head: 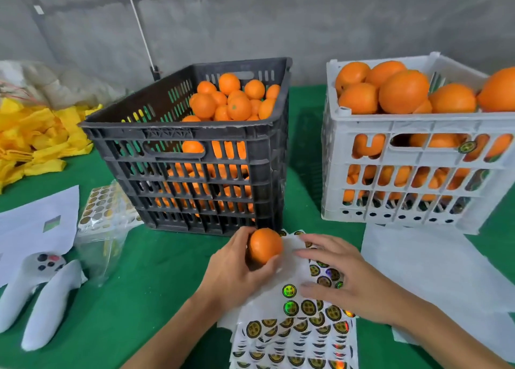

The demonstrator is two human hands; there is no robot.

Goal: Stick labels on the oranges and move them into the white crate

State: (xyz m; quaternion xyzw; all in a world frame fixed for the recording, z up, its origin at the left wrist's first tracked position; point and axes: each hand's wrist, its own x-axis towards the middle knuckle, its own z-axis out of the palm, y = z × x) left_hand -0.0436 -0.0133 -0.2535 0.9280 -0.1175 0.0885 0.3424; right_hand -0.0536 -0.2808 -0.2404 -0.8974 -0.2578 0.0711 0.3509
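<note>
Head view: your left hand (237, 268) grips round orange fruit (264, 246) near, in front of black slatted plastic crate (178, 134), bare skin turned up for labelling. Your right hand (351, 282), fingers spread flat, presses white sheet of round holographic labels (301, 329), steadying it. White slatted plastic crate (404, 173) far right, heaped full, right edge cut off. Fingertips hide whether label is lifted.

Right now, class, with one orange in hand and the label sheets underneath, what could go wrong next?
1. The right hand rests flat on the loose, overlapping label sheets; they may slide or crease while a label is peeled.
2. The white crate is heaped above its rim, so the orange in the left hand might roll off.
</note>
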